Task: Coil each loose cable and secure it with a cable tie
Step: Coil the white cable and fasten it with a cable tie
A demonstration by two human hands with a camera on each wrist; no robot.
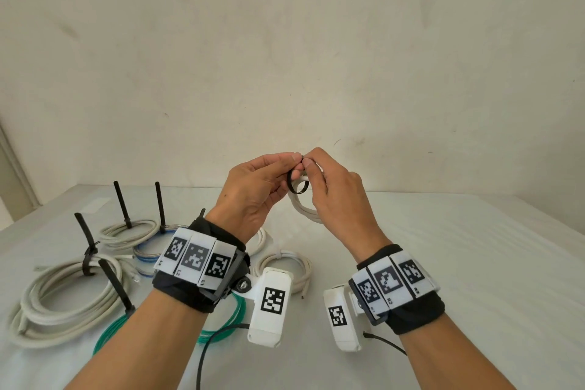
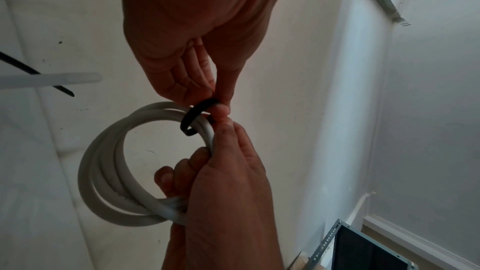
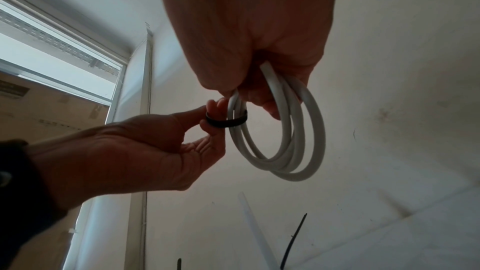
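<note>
Both hands are raised above the table. A white cable coil (image 1: pixel 305 210) hangs from my right hand (image 1: pixel 311 161), whose fingers curl round its strands (image 3: pixel 280 130). A black cable tie (image 1: pixel 297 193) forms a small loose loop around the top of the coil (image 2: pixel 103 171). My left hand (image 1: pixel 289 163) pinches the tie (image 2: pixel 192 116) between thumb and forefinger, and the right thumb and forefinger meet it at the same spot. In the right wrist view the tie (image 3: pixel 226 123) crosses the strands just below the right fingers. Where the tie's ends meet is hidden by the fingertips.
On the white table (image 1: pixel 474 263) at the left lie several tied coils: a large white one (image 1: pixel 63 304), a green one (image 1: pixel 110 329), a white one (image 1: pixel 126 231), a bluish one (image 1: pixel 145 255). A small white coil (image 1: pixel 285 260) sits under my wrists. The black tie tails stick upward.
</note>
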